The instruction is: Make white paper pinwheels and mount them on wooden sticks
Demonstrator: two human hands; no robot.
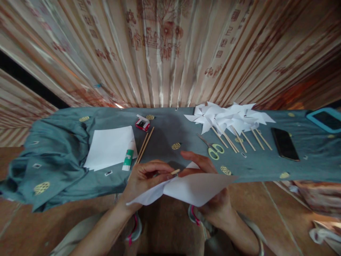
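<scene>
A white sheet of folded paper hangs over the near edge of the grey-blue cloth. My left hand grips a thin wooden stick whose tip pokes out just above the paper, and its fingers also rest on the sheet's left side. My right hand holds the same sheet, fingers on top near the stick tip and palm hidden underneath.
On the cloth lie a stack of white paper, a glue stick, two wooden sticks, a small red box, green-handled scissors, several white paper pinwheels, a black phone and a blue-cased tablet. A patterned curtain hangs behind.
</scene>
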